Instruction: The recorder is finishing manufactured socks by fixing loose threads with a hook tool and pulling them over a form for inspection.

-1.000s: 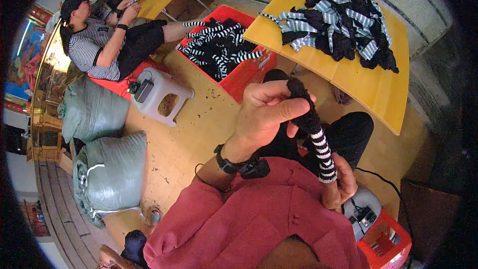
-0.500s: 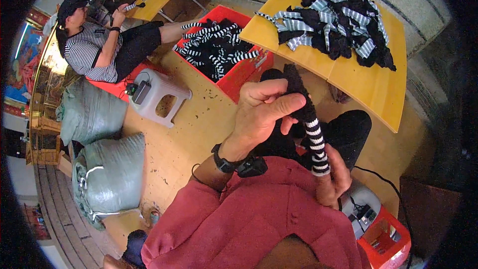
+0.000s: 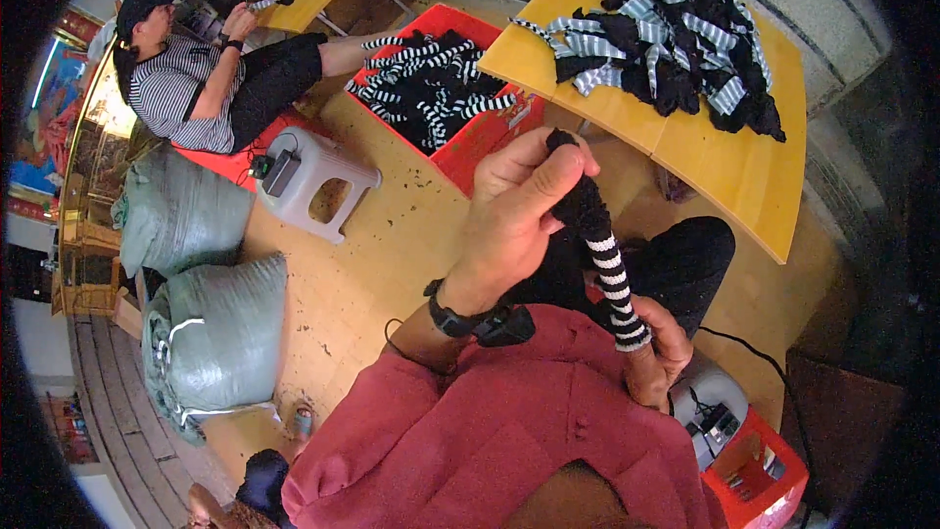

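Observation:
A striped knit tube (image 3: 609, 274), black at its upper end and black-and-white banded below, stretches between my hands in front of my lap. My left hand (image 3: 519, 206) pinches the black end between thumb and fingers. At the lower, striped end my right hand (image 3: 658, 358) is closed around the cuff. Whether any right finger sits inside the tube cannot be made out. Beyond my left hand, a red box (image 3: 460, 162) holds many similar striped knit pieces (image 3: 436, 88).
A yellow table (image 3: 729, 171) at the right bears a heap of black and grey-striped knits (image 3: 676, 49). Grey stool (image 3: 318, 181), stuffed green sacks (image 3: 220, 343) and a seated person (image 3: 186, 88) are at left. A red stool (image 3: 754, 470) and black cable (image 3: 749, 345) lie beside my right side.
My left hand has shifted slightly upward with its grip on the black end, covering more of it. The tube leans a little more to the left; my right hand stays nearly in place.

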`<action>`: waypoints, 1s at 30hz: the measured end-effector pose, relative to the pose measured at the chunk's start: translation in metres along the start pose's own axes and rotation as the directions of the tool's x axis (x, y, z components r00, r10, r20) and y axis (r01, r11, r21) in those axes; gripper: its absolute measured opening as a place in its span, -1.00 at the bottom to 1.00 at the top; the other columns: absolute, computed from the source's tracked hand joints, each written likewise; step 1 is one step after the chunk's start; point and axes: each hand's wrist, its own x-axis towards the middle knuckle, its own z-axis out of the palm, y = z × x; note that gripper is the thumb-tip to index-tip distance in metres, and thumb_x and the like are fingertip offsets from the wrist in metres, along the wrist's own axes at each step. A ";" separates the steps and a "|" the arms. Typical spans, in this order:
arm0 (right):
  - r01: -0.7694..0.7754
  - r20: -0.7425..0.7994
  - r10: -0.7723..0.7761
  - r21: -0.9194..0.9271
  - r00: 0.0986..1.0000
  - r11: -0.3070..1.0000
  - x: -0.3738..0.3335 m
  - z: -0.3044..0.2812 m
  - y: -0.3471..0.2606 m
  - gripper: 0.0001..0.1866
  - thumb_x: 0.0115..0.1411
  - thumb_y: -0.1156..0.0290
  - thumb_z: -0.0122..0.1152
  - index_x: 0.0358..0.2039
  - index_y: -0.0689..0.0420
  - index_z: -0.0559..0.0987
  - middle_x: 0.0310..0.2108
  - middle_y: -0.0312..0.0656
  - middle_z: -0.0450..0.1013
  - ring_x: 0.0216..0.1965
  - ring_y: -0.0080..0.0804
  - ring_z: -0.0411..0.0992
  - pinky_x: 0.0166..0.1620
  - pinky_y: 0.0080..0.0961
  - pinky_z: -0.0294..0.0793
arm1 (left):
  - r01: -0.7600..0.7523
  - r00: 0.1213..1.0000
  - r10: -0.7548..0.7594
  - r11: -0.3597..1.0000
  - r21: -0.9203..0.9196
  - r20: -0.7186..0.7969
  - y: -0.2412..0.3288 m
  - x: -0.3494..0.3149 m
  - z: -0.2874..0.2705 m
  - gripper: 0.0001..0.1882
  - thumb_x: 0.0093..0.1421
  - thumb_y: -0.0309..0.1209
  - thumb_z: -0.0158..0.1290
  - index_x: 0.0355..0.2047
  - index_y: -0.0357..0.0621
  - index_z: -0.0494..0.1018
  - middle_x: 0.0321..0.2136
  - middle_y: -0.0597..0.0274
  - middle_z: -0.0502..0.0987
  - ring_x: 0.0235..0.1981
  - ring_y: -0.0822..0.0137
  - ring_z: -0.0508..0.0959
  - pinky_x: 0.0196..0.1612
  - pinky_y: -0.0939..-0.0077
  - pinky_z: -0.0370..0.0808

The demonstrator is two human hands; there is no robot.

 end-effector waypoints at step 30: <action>-0.094 0.014 0.094 0.161 0.996 0.982 0.004 0.003 0.002 -0.70 0.06 0.57 0.10 -0.15 0.32 0.49 -0.15 -0.02 0.46 -0.14 -0.38 0.44 -0.05 -0.49 0.36 | -0.063 0.998 0.064 0.996 0.058 -0.026 0.000 0.001 0.000 -0.77 0.20 -0.24 -0.01 -0.36 -0.14 0.46 -0.60 0.48 0.40 -0.68 0.72 0.30 -0.75 0.84 0.11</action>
